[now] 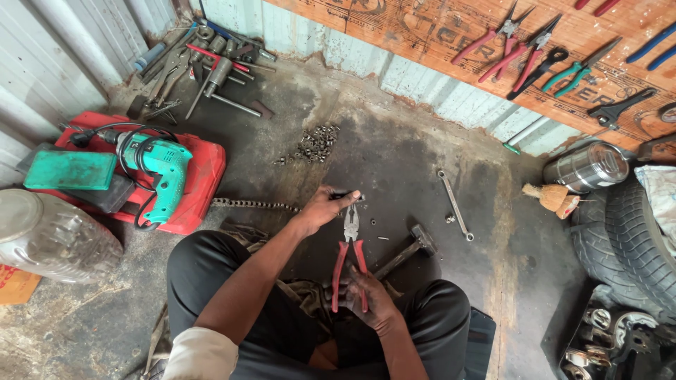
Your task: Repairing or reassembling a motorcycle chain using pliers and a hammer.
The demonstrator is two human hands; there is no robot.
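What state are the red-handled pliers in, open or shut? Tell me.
Nearly shut: the pliers show their nose tips together, with the red handles slightly spread in the right hand.

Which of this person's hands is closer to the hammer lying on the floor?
The right. The right hand, gripping the red-handled pliers, is just beside the handle end of the hammer. The left hand is farther off, up-left of it.

Only one view here: the head camera is looking steeply down from above the seated person's lap, facing forward toward the corrugated wall (422, 77) and its tool board (493, 35). It's sitting close, so the right hand (370, 299) gripping the red-handled pliers (350, 257) is landing low and centre, with the left hand (325, 207) just beyond that grip. The floor (394, 162) is stretching out past both, with the red case (201, 176) off to the left.
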